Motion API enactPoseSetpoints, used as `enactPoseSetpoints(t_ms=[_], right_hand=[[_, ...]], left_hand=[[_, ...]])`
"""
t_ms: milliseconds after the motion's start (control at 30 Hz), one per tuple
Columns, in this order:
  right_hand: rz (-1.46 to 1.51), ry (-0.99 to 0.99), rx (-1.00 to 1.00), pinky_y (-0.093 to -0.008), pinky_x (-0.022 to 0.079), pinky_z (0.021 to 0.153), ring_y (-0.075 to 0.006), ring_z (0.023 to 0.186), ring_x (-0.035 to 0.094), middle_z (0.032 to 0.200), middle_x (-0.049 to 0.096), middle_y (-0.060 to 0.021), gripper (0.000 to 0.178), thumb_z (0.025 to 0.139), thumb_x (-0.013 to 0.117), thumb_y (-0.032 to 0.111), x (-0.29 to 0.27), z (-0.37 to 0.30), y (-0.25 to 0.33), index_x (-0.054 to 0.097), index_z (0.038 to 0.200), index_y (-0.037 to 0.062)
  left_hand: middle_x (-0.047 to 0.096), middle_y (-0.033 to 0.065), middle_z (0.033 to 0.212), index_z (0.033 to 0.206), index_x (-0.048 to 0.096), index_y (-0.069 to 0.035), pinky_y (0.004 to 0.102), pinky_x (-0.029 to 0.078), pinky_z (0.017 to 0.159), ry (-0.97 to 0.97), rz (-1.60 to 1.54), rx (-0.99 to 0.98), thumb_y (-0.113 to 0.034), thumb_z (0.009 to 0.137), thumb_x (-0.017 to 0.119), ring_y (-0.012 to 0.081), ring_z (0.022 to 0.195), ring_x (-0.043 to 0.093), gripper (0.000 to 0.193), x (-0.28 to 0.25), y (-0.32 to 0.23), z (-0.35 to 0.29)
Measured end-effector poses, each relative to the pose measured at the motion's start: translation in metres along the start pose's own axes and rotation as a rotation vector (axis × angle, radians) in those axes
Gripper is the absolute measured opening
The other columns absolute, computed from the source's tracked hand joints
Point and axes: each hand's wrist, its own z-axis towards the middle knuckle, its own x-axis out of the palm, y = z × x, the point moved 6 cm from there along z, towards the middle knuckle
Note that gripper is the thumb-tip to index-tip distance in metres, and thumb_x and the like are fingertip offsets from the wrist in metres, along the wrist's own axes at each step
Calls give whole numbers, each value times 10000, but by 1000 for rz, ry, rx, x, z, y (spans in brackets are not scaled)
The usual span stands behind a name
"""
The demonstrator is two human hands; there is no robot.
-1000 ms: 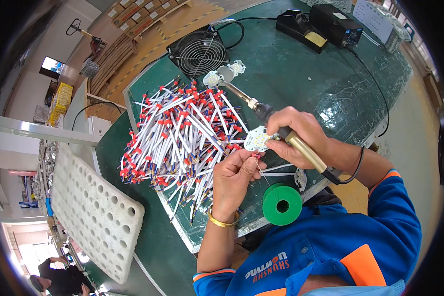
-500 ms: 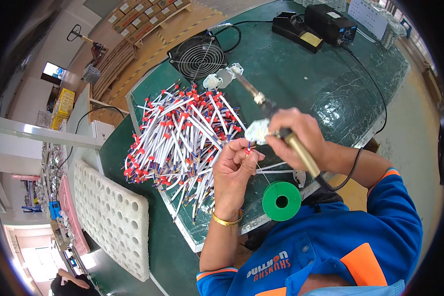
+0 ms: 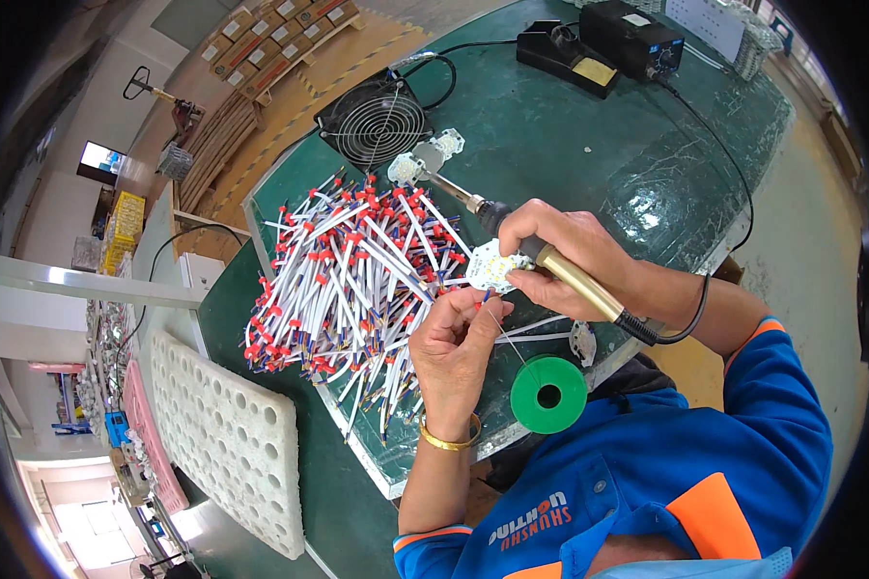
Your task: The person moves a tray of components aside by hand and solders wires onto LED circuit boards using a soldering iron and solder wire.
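My right hand (image 3: 574,262) is closed around a soldering iron (image 3: 572,282), whose metal tip points toward the far left, near small white boards (image 3: 446,145) by the fan. A white circuit board (image 3: 492,267) with small yellowish dots sits at that hand's thumb and fingertips. Just below the board, my left hand (image 3: 452,352) is pinched on a short wire lead with a red piece (image 3: 483,305), its end near the board's edge. Thin solder wire (image 3: 518,351) runs from these fingertips to a green spool (image 3: 548,419). Whether wire and board touch, I cannot tell.
A big pile of white leads (image 3: 357,280) with red pieces lies left of my hands. Behind it stands a black fan (image 3: 377,125). A soldering station (image 3: 632,43) and iron stand (image 3: 565,60) are at the far right. A white holed foam tray (image 3: 227,434) lies left.
The soldering iron has swung left and lower, its tip now nearer the boards by the fan. The white board has shifted slightly left with my right hand. My left hand keeps its pinch.
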Motion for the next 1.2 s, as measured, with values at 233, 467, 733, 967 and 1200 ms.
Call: enactPoseSetpoints(t_ms=[233, 467, 733, 967, 1200], right_hand=[[1, 90, -32, -347, 424, 539, -276, 580, 537, 727, 522, -89, 322, 720, 614, 1, 5, 3, 0, 450, 988, 71], [-13, 154, -15, -331, 480, 574, -289, 677, 624, 846, 605, -88, 364, 679, 704, -4, 5, 8, 3, 479, 952, 79], [21, -141, -249, -286, 444, 515, -172, 541, 556, 747, 586, -57, 312, 683, 708, 21, -19, -8, 18, 531, 939, 45], [-6, -30, -481, -351, 341, 556, -211, 525, 470, 655, 522, -62, 305, 795, 588, 273, -33, -39, 43, 620, 966, 23], [21, -24, -404, -344, 333, 610, -165, 506, 444, 594, 465, 1, 288, 582, 567, 18, -29, -53, 48, 669, 842, 88]], left_hand=[[625, -17, 738, 956, 635, 5, 147, 381, 564, -1, 59, -39, -23, 840, 639, 6, 642, 524, 120, -3, 0, 1], [635, -15, 722, 852, 648, -7, 151, 382, 568, 34, 33, -55, 4, 824, 624, 5, 625, 513, 39, -7, -1, 2], [664, 44, 738, 783, 626, -12, 174, 437, 610, -8, -123, -61, -5, 822, 626, 41, 648, 579, 39, -17, -6, -3], [659, 35, 717, 790, 634, -15, 172, 418, 590, -27, -152, -82, -16, 815, 636, 30, 623, 559, 26, -14, -7, -8], [657, 25, 708, 792, 641, -21, 158, 385, 565, -24, -152, -72, -20, 812, 642, 19, 613, 545, 20, -15, -7, -9]])
